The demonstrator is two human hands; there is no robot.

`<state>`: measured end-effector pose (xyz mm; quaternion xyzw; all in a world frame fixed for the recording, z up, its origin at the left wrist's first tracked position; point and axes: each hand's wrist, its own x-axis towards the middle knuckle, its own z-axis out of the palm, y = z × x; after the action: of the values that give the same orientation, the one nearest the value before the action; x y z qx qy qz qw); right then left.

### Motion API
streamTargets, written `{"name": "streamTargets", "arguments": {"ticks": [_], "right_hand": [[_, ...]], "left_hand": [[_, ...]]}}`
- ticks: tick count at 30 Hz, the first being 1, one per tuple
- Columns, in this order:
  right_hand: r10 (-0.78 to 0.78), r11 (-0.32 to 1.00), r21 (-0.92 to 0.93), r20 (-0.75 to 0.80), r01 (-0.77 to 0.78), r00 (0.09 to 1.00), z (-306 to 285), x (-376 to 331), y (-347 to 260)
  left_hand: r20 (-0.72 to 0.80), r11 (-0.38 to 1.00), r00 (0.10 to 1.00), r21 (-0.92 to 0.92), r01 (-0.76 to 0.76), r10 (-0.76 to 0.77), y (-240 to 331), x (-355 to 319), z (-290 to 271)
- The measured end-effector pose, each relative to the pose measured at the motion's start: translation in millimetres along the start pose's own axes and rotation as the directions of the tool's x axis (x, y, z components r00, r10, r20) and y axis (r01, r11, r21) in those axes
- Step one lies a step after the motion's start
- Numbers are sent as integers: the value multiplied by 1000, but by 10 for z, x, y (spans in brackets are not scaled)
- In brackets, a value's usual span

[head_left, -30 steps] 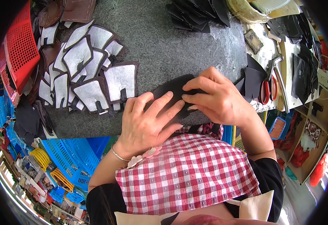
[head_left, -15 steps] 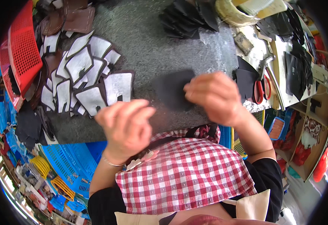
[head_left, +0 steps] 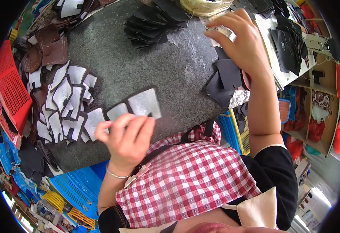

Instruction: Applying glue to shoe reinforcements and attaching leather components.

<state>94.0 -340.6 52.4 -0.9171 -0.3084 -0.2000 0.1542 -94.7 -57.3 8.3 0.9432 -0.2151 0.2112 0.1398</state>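
My left hand (head_left: pixel 127 139) hovers at the near side of the table, its fingers loosely bent and apart. The fingertips overlap the lower edge of a white-faced, dark-edged piece (head_left: pixel 143 101). A second such piece (head_left: pixel 117 111) lies partly under it, beside a pile of similar notched pieces (head_left: pixel 63 95) on the left. My right hand (head_left: pixel 242 42) is raised at the far right, thumb and forefinger apart, nothing seen between them. Below it lie black flat pieces (head_left: pixel 229 73). A fanned stack of black pieces (head_left: pixel 150 27) sits at the far middle.
A dark grey tabletop (head_left: pixel 177 77) spans the work area. Brown stitched pieces (head_left: pixel 55 50) and a red plastic basket (head_left: pixel 14 85) stand left. A pale round container (head_left: pixel 205 6) is at the far edge. Blue baskets (head_left: pixel 78 190) are below the table.
The black piece has left my right hand, which has moved up and right. Two more white-faced pieces now lie at the pile's right end. The view has shifted, so the table appears turned.
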Motion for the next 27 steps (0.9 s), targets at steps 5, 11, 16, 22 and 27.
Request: {"name": "streamTargets", "arguments": {"ticks": [5,11,16,22,27], "right_hand": [[268,959,-34,419,-280,867,-382,-581,39],[317,914,72,489,-400,813,-358,-849,194],[345,656,402,592,-638,728,-505,-566,-205],[-42,162,634,770,-757,636,-119,-463,-696],[195,377,788,445,-486,874,66,-539,-743]], "left_hand": [[25,990,997,-126,-68,72,90,-34,190],[7,955,1000,-295,-15,18,37,82,64],[-84,966,996,-252,-60,40,-15,295,43],[-272,956,948,-191,-221,165,170,608,99],[-48,851,996,-523,41,-78,7,564,7]]}}
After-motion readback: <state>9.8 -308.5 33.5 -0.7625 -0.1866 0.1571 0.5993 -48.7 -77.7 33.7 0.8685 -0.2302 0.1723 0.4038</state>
